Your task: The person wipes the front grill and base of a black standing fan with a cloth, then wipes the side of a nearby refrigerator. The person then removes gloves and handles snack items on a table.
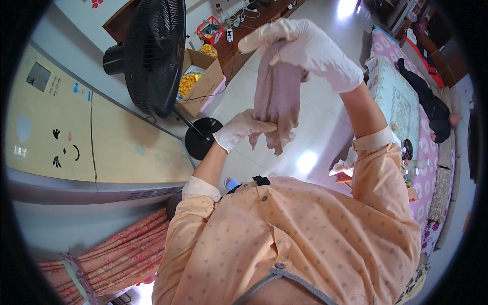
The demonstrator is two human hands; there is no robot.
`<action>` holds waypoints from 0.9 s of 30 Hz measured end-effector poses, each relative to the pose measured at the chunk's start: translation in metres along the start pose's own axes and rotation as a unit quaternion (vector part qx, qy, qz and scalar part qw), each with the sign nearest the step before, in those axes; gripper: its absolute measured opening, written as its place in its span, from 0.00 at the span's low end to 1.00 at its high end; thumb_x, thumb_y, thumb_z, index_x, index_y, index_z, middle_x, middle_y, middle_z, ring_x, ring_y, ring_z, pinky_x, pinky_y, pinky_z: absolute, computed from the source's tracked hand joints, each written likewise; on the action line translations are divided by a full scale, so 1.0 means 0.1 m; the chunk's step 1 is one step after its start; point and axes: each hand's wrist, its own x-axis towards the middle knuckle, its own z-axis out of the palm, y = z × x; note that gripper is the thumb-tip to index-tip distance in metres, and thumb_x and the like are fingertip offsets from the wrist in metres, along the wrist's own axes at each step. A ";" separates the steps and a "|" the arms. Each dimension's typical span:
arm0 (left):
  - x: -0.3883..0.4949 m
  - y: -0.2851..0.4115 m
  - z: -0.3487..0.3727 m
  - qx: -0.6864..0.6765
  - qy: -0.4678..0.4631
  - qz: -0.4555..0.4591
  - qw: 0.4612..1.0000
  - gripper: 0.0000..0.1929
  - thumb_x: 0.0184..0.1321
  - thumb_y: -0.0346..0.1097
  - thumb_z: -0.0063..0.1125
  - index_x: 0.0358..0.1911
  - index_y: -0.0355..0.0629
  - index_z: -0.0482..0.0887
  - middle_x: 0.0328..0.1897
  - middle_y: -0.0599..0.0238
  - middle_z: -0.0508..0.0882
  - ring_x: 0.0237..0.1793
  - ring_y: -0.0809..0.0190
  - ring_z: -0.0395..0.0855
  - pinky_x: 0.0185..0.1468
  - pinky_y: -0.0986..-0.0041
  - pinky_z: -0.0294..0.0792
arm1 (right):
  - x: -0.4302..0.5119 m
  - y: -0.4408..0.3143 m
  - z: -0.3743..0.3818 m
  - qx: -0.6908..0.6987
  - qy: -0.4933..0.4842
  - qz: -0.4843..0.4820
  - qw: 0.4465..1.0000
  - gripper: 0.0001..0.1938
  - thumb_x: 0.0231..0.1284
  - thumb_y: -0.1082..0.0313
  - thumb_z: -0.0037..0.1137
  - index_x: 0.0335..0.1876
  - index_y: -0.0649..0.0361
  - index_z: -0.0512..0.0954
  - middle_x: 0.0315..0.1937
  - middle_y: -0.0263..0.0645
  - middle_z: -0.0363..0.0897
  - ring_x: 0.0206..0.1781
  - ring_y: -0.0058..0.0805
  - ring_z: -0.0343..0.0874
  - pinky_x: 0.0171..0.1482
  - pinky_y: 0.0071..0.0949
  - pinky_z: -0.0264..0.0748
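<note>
A mauve cloth hangs in folds in front of me, its lower edge ragged and loose. Gloved in white, my right hand grips the cloth's upper end between thumb and fingers. My left hand, in the same kind of glove, pinches the lower left part of the cloth. Some fingertips of both hands are hidden behind the fabric.
A black standing fan is at the left, near a cream refrigerator. Behind the fan stands an open cardboard box with yellow packets. A table with a patterned cover is at the right. Tiled floor lies below.
</note>
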 end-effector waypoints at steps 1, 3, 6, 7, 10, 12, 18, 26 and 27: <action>0.04 -0.03 0.01 -0.005 -0.026 -0.019 0.999 0.22 0.55 0.33 0.75 0.53 0.36 0.85 0.45 0.64 0.88 0.48 0.64 0.85 0.57 0.72 0.75 | 0.00 0.12 -0.07 0.029 0.017 0.002 0.999 0.21 0.51 0.81 0.57 0.54 0.64 0.84 0.50 0.37 0.86 0.49 0.24 0.82 0.56 0.24 0.78; -0.01 -0.14 0.14 -0.069 -0.026 0.044 0.996 0.21 0.55 0.32 0.75 0.53 0.36 0.85 0.46 0.63 0.88 0.49 0.63 0.86 0.57 0.71 0.76 | 0.00 0.32 -0.14 0.090 0.050 0.003 0.995 0.21 0.53 0.80 0.54 0.54 0.64 0.84 0.49 0.36 0.86 0.50 0.24 0.82 0.58 0.24 0.77; -0.18 -0.04 0.25 -0.110 0.002 0.064 0.992 0.21 0.55 0.29 0.72 0.53 0.36 0.85 0.51 0.62 0.88 0.54 0.63 0.85 0.63 0.68 0.74 | -0.09 0.78 -0.16 0.024 0.072 0.068 0.995 0.21 0.62 0.71 0.56 0.62 0.63 0.79 0.54 0.36 0.83 0.57 0.27 0.79 0.63 0.27 0.72; -0.24 0.06 0.28 -0.116 -0.002 0.065 0.991 0.21 0.55 0.28 0.71 0.54 0.36 0.85 0.52 0.62 0.87 0.55 0.62 0.84 0.65 0.68 0.73 | -0.18 0.97 -0.15 -0.011 0.084 0.086 0.993 0.22 0.64 0.69 0.57 0.63 0.63 0.78 0.56 0.36 0.82 0.58 0.27 0.78 0.64 0.27 0.71; -0.34 0.30 0.34 -0.204 -0.021 0.137 0.969 0.19 0.59 0.28 0.65 0.55 0.36 0.84 0.53 0.60 0.88 0.56 0.60 0.85 0.66 0.66 0.73 | -0.58 1.21 0.09 0.042 0.179 0.189 0.965 0.24 0.69 0.58 0.57 0.65 0.63 0.76 0.56 0.37 0.81 0.60 0.26 0.76 0.65 0.28 0.70; -0.32 0.25 0.21 -0.227 -0.011 0.154 0.961 0.19 0.62 0.28 0.61 0.58 0.36 0.83 0.54 0.59 0.87 0.56 0.59 0.85 0.66 0.65 0.73 | -0.75 1.14 0.30 0.073 0.205 0.243 0.945 0.25 0.71 0.49 0.56 0.61 0.62 0.79 0.54 0.38 0.82 0.58 0.26 0.77 0.63 0.29 0.71; -0.30 0.29 0.12 -0.217 0.002 0.121 0.969 0.21 0.63 0.29 0.62 0.60 0.36 0.81 0.55 0.60 0.87 0.56 0.61 0.85 0.65 0.66 0.74 | -1.18 1.10 1.07 0.330 0.073 0.286 0.897 0.16 0.68 0.50 0.62 0.43 0.57 0.84 0.34 0.26 0.81 0.36 0.15 0.76 0.39 0.21 0.74; -0.38 0.30 -0.36 0.062 0.201 0.069 0.975 0.18 0.57 0.29 0.71 0.51 0.36 0.85 0.48 0.64 0.88 0.49 0.66 0.85 0.55 0.74 0.75 | -0.93 1.17 0.80 0.187 0.042 0.343 0.920 0.09 0.64 0.64 0.68 0.39 0.60 0.80 0.29 0.30 0.81 0.30 0.17 0.78 0.29 0.20 0.74; -0.44 0.46 -0.21 0.066 0.234 0.101 0.965 0.15 0.58 0.30 0.71 0.48 0.36 0.87 0.46 0.65 0.88 0.46 0.67 0.85 0.52 0.75 0.75 | -0.96 1.22 0.76 0.180 0.058 0.331 0.925 0.10 0.64 0.65 0.67 0.42 0.61 0.80 0.31 0.31 0.82 0.30 0.17 0.78 0.30 0.20 0.75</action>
